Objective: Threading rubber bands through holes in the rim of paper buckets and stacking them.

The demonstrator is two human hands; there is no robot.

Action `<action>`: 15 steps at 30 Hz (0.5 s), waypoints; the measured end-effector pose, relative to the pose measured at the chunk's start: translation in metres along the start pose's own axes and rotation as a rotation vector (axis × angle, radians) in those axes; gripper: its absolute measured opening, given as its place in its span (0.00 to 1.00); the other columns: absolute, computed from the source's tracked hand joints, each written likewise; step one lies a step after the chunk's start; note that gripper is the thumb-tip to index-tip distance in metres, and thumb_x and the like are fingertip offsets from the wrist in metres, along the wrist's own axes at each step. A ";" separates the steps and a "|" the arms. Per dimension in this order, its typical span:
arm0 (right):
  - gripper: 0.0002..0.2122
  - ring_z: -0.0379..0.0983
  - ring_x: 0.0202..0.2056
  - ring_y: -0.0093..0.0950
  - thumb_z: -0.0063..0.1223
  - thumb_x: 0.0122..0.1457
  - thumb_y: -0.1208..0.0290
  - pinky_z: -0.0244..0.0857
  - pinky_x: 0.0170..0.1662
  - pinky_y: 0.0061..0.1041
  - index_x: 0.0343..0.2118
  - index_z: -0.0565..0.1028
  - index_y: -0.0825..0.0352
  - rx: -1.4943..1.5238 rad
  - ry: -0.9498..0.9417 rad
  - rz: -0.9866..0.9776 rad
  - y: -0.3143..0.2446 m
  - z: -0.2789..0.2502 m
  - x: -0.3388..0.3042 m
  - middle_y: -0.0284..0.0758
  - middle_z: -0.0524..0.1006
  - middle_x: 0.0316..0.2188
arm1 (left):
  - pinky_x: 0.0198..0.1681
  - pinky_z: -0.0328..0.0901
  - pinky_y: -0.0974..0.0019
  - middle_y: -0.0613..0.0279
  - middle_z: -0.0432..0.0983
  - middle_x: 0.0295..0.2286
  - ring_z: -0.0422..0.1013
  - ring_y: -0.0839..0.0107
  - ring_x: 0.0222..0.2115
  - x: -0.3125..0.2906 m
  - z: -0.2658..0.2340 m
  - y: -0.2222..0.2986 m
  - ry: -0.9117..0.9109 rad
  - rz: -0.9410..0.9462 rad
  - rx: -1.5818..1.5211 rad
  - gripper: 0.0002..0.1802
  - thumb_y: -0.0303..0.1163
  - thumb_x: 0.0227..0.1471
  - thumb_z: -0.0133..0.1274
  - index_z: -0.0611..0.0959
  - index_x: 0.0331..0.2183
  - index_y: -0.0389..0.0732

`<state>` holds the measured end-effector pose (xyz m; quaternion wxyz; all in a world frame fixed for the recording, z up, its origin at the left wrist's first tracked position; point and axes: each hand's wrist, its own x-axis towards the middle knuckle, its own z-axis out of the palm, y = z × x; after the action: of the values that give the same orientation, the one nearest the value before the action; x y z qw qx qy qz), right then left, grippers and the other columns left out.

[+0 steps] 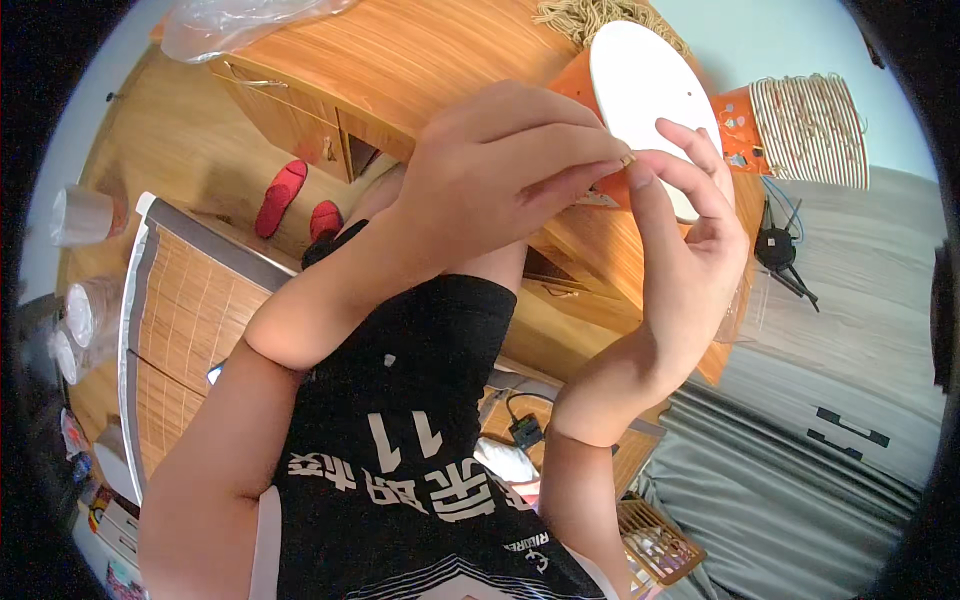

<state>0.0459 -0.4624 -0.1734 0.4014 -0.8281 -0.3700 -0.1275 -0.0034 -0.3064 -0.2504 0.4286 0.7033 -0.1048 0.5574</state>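
- A tiny pale piece sits pinched between both hands, raised in front of the white round disc.
- The left hand has its fingers closed narrowly on it; the right hand meets it with thumb and forefinger.
- What the piece is — too small to tell.
- The disc leans on an orange box on the wooden worktop — nothing looks fitted to it yet.

Person wore black T-shirt with white printed characters across chest. Forearms bare, no sleeves, no rings or watch seen on left hand or right hand.
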 end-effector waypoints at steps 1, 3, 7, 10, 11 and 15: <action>0.05 0.66 0.58 0.41 0.63 0.51 0.78 0.53 0.64 0.39 0.31 0.83 0.65 0.000 0.001 0.001 0.000 0.000 0.000 0.36 0.79 0.46 | 0.35 0.72 0.67 0.61 0.82 0.30 0.78 0.66 0.31 0.000 -0.001 0.000 -0.008 0.029 0.039 0.11 0.22 0.43 0.66 0.87 0.33 0.40; 0.05 0.66 0.58 0.41 0.63 0.51 0.78 0.53 0.64 0.39 0.32 0.83 0.65 -0.002 -0.003 0.000 -0.001 -0.001 0.000 0.36 0.79 0.46 | 0.35 0.71 0.67 0.62 0.82 0.30 0.78 0.66 0.31 0.000 -0.001 0.000 -0.017 0.058 0.077 0.11 0.22 0.42 0.66 0.88 0.33 0.40; 0.05 0.66 0.58 0.42 0.64 0.51 0.77 0.53 0.64 0.39 0.32 0.83 0.65 -0.025 -0.004 -0.019 0.000 0.001 0.000 0.36 0.79 0.46 | 0.33 0.70 0.68 0.65 0.82 0.30 0.77 0.67 0.30 0.001 -0.004 0.001 -0.040 0.072 0.164 0.12 0.24 0.41 0.66 0.88 0.33 0.43; 0.05 0.66 0.58 0.42 0.64 0.52 0.78 0.54 0.63 0.39 0.32 0.83 0.65 -0.041 -0.008 -0.013 -0.001 0.002 0.000 0.36 0.79 0.45 | 0.30 0.68 0.69 0.70 0.81 0.29 0.74 0.70 0.27 0.002 0.000 -0.006 -0.002 0.144 0.223 0.11 0.26 0.40 0.66 0.87 0.32 0.45; 0.05 0.67 0.57 0.41 0.64 0.52 0.77 0.54 0.63 0.39 0.33 0.83 0.64 -0.023 0.001 -0.021 0.000 0.003 -0.001 0.36 0.79 0.45 | 0.27 0.67 0.69 0.74 0.79 0.28 0.71 0.72 0.24 0.003 0.001 -0.008 0.042 0.206 0.256 0.11 0.28 0.39 0.66 0.86 0.30 0.47; 0.05 0.74 0.50 0.36 0.63 0.53 0.77 0.54 0.63 0.40 0.33 0.83 0.63 -0.078 -0.001 -0.058 0.001 0.005 -0.002 0.33 0.81 0.38 | 0.28 0.67 0.69 0.73 0.79 0.28 0.71 0.71 0.24 0.007 -0.001 -0.010 0.030 0.191 0.250 0.10 0.30 0.39 0.67 0.85 0.29 0.47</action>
<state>0.0449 -0.4597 -0.1780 0.3648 -0.8321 -0.3888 -0.1532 0.0040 -0.2975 -0.2491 0.2841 0.7297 -0.0945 0.6148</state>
